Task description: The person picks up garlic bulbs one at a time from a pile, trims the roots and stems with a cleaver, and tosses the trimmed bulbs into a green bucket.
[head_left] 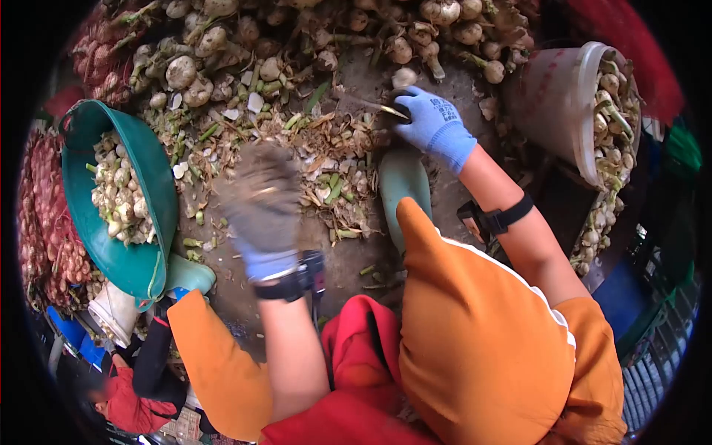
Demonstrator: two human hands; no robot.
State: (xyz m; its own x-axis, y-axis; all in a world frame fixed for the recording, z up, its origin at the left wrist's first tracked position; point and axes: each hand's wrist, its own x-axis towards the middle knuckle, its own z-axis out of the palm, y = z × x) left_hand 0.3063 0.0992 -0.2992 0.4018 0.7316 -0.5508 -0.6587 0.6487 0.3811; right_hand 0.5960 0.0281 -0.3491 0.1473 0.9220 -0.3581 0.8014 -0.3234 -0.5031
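Over the scrap-strewn floor (pixel 451 194): appears to clamp a slim tool (pixel 394 112) in the gloved right hand (pixel 433 124), perhaps tight for control, just beside a loose bulb (pixel 404 78); cannot tell the grip of the motion-blurred left hand (pixel 263 200), near trimmings (pixel 337 178); has heaped bulbs (pixel 356 21) ahead and a green tub (pixel 165 194) of more at left, presumably all for short reach

A pale, rounded garlic bulb (pixel 404 78) lies just beyond the gloved right hand (pixel 419 119), near a heap of soil-stained bulbs (pixel 322 37), many with stalks attached, while a slim tool (pixel 394 112), pale along one edge, juts leftward from that hand's grip.
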